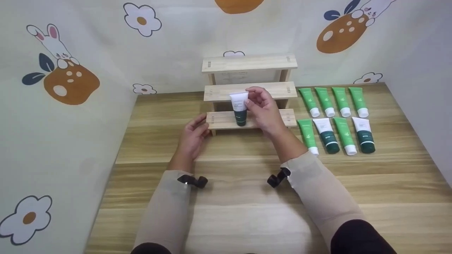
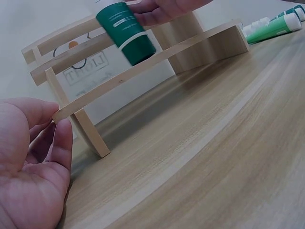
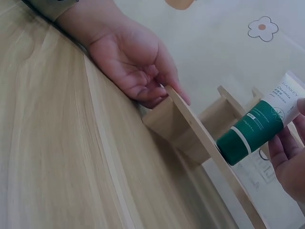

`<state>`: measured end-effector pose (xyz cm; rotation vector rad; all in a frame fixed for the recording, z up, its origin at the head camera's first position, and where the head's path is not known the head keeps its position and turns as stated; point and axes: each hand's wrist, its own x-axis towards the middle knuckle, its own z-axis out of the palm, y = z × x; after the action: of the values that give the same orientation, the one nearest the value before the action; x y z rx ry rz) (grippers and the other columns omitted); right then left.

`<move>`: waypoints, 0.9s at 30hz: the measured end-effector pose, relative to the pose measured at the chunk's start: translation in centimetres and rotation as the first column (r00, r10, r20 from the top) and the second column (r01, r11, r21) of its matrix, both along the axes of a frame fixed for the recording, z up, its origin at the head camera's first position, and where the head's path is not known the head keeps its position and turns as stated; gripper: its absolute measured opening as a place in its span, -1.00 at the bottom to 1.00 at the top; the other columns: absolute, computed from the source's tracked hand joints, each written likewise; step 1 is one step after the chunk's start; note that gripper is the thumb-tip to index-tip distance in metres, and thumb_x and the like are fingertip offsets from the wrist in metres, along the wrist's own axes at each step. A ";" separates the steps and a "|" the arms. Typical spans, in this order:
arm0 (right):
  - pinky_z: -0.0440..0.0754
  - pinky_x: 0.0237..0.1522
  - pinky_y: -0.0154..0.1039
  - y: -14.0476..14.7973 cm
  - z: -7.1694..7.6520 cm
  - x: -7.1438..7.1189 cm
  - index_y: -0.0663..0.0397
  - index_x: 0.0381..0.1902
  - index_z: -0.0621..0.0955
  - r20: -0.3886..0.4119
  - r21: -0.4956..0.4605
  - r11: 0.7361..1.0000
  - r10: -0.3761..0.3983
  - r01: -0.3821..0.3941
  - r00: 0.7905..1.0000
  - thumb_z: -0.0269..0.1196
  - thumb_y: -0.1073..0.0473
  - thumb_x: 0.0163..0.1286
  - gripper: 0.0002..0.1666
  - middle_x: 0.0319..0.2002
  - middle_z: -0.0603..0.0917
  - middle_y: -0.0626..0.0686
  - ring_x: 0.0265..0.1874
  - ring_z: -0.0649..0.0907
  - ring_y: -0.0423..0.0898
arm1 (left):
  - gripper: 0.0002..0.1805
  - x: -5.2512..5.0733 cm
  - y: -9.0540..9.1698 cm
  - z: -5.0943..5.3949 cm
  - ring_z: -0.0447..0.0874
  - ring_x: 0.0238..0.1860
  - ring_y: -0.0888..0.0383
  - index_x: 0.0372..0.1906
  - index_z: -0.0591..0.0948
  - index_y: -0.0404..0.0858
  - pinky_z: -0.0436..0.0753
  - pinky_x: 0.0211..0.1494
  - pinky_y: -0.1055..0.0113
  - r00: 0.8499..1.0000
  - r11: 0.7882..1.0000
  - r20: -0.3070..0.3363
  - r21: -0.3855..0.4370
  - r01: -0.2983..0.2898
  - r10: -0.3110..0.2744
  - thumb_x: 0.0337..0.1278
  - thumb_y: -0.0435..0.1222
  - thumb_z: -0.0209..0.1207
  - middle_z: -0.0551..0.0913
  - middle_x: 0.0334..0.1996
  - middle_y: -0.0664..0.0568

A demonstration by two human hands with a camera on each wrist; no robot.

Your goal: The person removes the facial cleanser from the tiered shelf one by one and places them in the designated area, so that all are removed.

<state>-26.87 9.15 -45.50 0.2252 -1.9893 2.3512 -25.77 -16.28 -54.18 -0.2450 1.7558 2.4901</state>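
My right hand [image 1: 265,112] holds a squeeze tube [image 1: 239,103], white above and dark green below, by its side. The tube stands cap down at the lowest step of a three-step wooden display rack [image 1: 221,121]; in the right wrist view, the tube's green cap [image 3: 232,147] meets the board's edge. At the left end of that same step, my left hand [image 1: 193,137] pinches the board. Its thumb lies on top and its fingers curl beneath, as the left wrist view shows with the hand [image 2: 35,162] close up.
Right of the rack, tubes lie in two rows on the wood-grain table [image 1: 233,211]. Several are light green [image 1: 339,102] with white caps. Two white and dark green tubes [image 1: 326,135] lie in the front row. A patterned backdrop [image 1: 176,53] rises behind and at the sides.
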 end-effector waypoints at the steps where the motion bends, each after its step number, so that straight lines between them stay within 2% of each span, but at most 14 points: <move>1: 0.70 0.15 -0.23 0.3 0.0 0.0 -0.02 0.17 0.62 0.000 -0.002 1.000 -0.002 0.002 1.000 0.25 0.42 0.53 -0.64 -0.06 0.67 -0.01 0.09 0.65 -0.06 | -0.50 0.0 0.0 0.0 0.68 -0.05 0.25 0.45 0.53 -0.34 0.70 -0.02 0.47 1.000 1.000 -0.005 0.002 0.002 -0.002 0.47 -0.49 0.19 0.61 0.29 -0.07; 7: 0.70 0.12 -0.29 2.8 0.0 0.0 -0.02 0.16 0.61 -0.012 -0.019 0.999 -0.043 0.042 0.999 0.22 0.44 0.54 -0.64 -0.08 0.63 -0.04 0.04 0.62 -0.11 | -0.51 0.1 -0.1 0.0 0.65 -0.02 0.23 0.44 0.54 -0.32 0.68 0.00 0.46 0.999 1.000 -0.038 -0.008 0.014 -0.015 0.49 -0.48 0.18 0.61 0.26 -0.06; 18: 0.73 0.06 -0.29 8.7 -0.2 0.1 -0.18 0.19 0.62 -0.013 -0.010 0.991 -0.133 0.133 0.991 0.21 0.36 0.59 -0.62 0.01 0.64 -0.01 0.03 0.64 -0.07 | -0.50 0.1 0.1 0.2 0.66 0.05 0.21 0.45 0.53 -0.29 0.69 0.04 0.43 1.000 1.000 -0.028 -0.025 0.013 -0.014 0.49 -0.47 0.18 0.58 0.38 -0.08; 27: 0.71 0.06 -0.31 12.7 -0.1 0.4 -0.09 0.20 0.62 0.000 -0.057 0.981 -0.187 0.187 0.982 0.20 0.37 0.59 -0.64 0.02 0.65 0.00 0.06 0.63 -0.06 | -0.50 0.2 -0.1 0.1 0.68 0.01 0.22 0.44 0.55 -0.29 0.70 0.03 0.43 1.000 1.000 -0.021 -0.018 0.001 -0.001 0.47 -0.48 0.20 0.61 0.34 -0.09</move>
<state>-26.47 21.90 -45.58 0.0398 -1.8482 2.2823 -25.58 -16.34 -54.11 -0.2198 1.7869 2.4863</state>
